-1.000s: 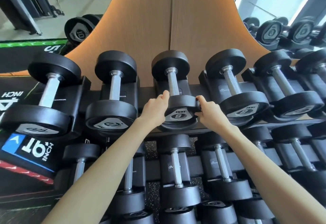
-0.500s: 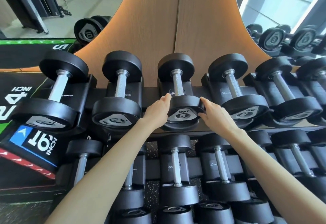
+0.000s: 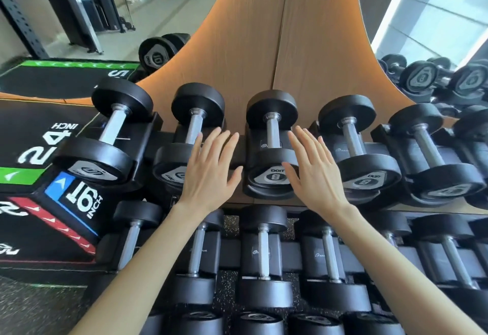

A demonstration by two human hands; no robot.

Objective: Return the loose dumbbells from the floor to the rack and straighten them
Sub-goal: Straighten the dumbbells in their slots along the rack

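From the head view, the left hand (image 3: 211, 168) and right hand (image 3: 315, 168) are hovering flat, fingers spread, gripping nothing, flanking the dumbbell (image 3: 272, 147) marked 8. Its round matte-black heads and knurled steel handle are sitting in the rack (image 3: 237, 150)'s upper row cradle.

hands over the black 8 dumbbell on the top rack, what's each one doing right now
Left hand: open, fingers spread, holding nothing.
Right hand: open, fingers spread, holding nothing, beside the black round-headed dumbbell marked 8.
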